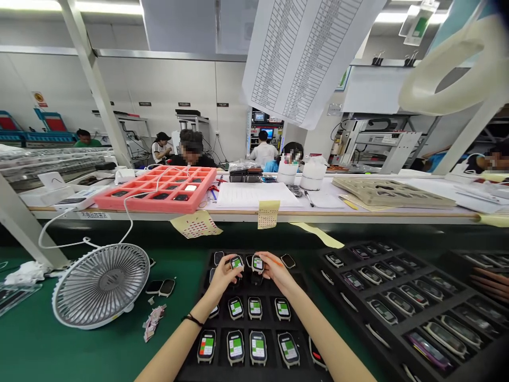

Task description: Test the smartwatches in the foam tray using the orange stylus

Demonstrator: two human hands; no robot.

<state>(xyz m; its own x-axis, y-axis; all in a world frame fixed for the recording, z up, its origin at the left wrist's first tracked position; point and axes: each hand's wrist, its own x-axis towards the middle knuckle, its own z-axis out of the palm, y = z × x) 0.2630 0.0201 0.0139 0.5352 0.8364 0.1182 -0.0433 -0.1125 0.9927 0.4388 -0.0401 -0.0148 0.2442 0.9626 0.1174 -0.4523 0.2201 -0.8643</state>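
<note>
A black foam tray (246, 324) in front of me holds rows of smartwatches, several with lit green-and-white screens. My left hand (226, 273) pinches one lit watch (237, 262) above the back part of the tray. Beside it, my right hand (274, 269) grips a second lit watch (257, 263). Both screens face me, and the two watches are a short way apart. Parts of the tray's back rows are hidden behind my hands and forearms.
At the left stand a round fan (104, 286) and two loose watches (167, 287). Another black tray (353, 307) of watches lies right, with a person's hand (493, 284) beyond. The shelf ahead bears a pink tray (191, 206); paper hangs above. People sit behind.
</note>
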